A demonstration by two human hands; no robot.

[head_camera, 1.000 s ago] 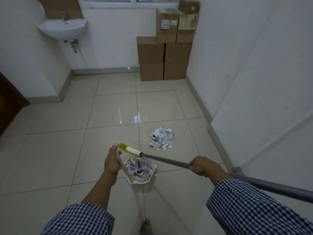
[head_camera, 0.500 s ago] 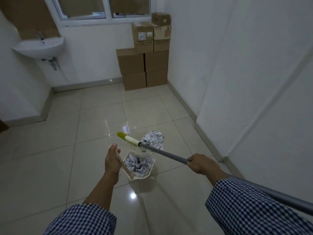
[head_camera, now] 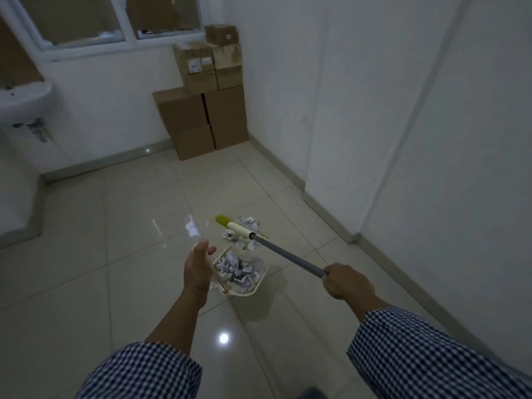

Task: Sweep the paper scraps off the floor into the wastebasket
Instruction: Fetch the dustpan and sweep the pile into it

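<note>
Head view: left hand [head_camera: 198, 270] holds the cream plastic dustpan [head_camera: 244, 295] level by its handle; right hand [head_camera: 347, 283] grips the grey metal broom pole [head_camera: 288, 254] to reach white paper scraps [head_camera: 244, 227].

Dustpan [head_camera: 242, 295] at floor [head_camera: 129, 226] centre holds scraps [head_camera: 239, 269]; loose scrap pile [head_camera: 254, 224] just behind it, under broom [head_camera: 288, 254]; boxes [head_camera: 201, 119] in far corner; sink [head_camera: 26, 99] far left.

Left hand [head_camera: 198, 269]: forearm extended forward, thumb raised, lower fingers holding dustpan handle [head_camera: 219, 279]. Right hand [head_camera: 347, 283]: arm outstretched, fist curled round broom pole [head_camera: 288, 256], knuckles up.
</note>
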